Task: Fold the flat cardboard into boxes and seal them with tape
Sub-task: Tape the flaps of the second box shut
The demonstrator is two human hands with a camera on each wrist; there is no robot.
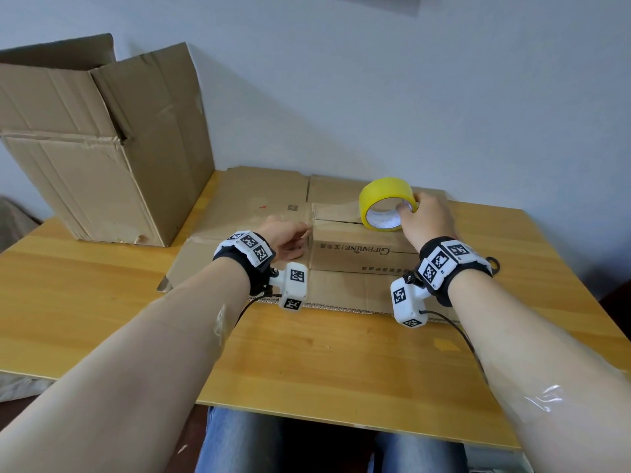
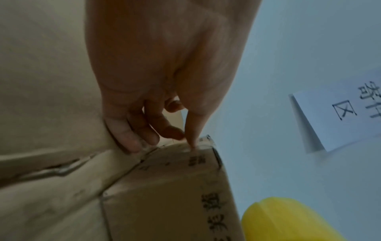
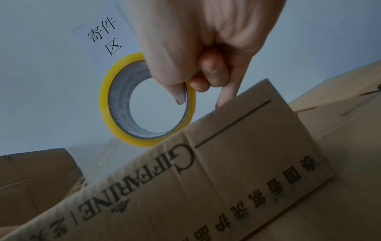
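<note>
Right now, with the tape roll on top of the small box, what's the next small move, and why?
Probably draw the tape roll rightward along the small box top seam. The right hand grips the roll, a clear strip already spans the left part, and the left hand pins the box's left end.

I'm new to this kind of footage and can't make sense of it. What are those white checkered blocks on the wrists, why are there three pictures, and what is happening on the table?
No robot here: a person works with bare hands. The checkered blocks are wrist cameras. The wide picture comes from a head camera; the two close ones look along each hand. On the wooden table lie flat cardboard sheets, with a small printed box on them and a large open box at the far left. The right hand grips a yellow tape roll standing on the small box's top. The left hand presses fingertips against the box's left end. A paper sign hangs on the wall.
</note>
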